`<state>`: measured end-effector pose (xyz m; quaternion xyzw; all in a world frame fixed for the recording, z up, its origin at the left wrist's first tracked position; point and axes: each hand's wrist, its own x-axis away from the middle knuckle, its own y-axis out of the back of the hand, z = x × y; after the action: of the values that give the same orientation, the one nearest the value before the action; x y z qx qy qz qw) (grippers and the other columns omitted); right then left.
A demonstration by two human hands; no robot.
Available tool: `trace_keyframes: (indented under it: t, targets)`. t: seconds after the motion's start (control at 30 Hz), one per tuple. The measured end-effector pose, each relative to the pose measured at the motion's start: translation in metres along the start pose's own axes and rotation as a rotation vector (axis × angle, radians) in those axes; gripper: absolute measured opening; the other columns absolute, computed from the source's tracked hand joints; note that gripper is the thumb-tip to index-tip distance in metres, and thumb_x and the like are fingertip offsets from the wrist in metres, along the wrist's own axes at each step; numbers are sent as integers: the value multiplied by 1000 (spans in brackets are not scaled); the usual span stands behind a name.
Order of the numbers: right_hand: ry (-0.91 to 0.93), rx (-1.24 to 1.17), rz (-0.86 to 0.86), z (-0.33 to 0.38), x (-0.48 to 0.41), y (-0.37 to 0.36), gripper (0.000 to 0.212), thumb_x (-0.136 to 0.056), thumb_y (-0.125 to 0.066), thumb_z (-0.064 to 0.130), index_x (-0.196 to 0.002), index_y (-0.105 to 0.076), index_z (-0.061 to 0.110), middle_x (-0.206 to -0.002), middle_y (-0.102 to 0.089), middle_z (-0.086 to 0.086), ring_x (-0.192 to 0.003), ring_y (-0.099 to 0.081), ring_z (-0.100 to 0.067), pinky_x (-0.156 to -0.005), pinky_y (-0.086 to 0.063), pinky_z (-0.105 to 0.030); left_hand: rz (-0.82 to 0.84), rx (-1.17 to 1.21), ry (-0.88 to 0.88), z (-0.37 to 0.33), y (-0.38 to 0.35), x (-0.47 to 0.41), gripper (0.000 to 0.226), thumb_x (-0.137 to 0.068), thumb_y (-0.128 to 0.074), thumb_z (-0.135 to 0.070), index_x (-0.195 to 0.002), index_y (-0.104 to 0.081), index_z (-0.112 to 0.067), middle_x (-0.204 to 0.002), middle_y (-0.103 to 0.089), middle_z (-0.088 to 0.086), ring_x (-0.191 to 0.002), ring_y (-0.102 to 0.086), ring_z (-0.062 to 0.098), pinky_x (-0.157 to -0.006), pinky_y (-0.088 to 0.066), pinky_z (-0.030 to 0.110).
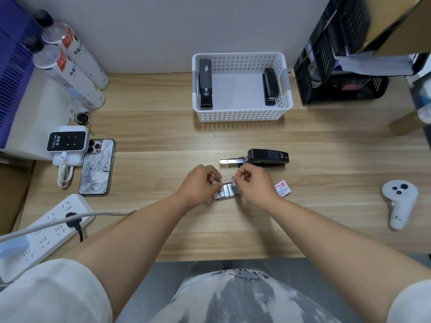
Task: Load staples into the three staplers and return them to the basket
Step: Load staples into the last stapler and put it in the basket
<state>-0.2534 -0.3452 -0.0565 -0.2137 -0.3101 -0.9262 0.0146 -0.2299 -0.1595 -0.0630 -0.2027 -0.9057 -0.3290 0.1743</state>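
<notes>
Head view: our left hand (200, 183) and right hand (253, 183) each pinched the grey metal staple strips (227, 191); light and brittle, we judged, best held by their sides.

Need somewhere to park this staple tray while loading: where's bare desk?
Bare wood lies between the basket and the open stapler, between the phone and the left hand, and between the red-and-white box and the controller. The left edge is crowded: phone, power strip, bottles.

Ends of the staples (227, 190) hidden under the left hand (200, 181) and right hand (254, 184), power strip (46, 229) cut by the left edge, stapler (205, 82) label too small to read.
</notes>
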Motion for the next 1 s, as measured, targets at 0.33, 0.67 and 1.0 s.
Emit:
trace_keyframes:
  t: [0.33,0.67,1.0]
  targets:
    - [-3,-371,11,24,1,9,9,-87,-72,4,-81,-66,6,-74,-67,-10,-69,-63,-21,-71,-55,-36,191,539,-13,-31,22,-2,15,-87,-77,-6,-102,-78,-7,-96,-80,10,-92,-77,17,-80,-57,19]
    - [-119,-323,-17,22,-7,-7,17,-93,-55,5,-91,-70,12,-70,-71,-5,-61,-67,-13,-74,-55,-33,-156,68,-186,-39,22,-31,5,-83,-76,-19,-87,-74,-21,-85,-75,-9,-84,-71,5,-78,-57,29]
    - [-110,-129,19,-1,1,-4,23,-87,-53,9,-80,-69,23,-71,-68,-13,-61,-60,-14,-56,-43,-18,-174,-379,-314,-35,14,-39,13,-92,-64,-25,-98,-71,-14,-98,-62,1,-90,-62,23,-74,-52,40]
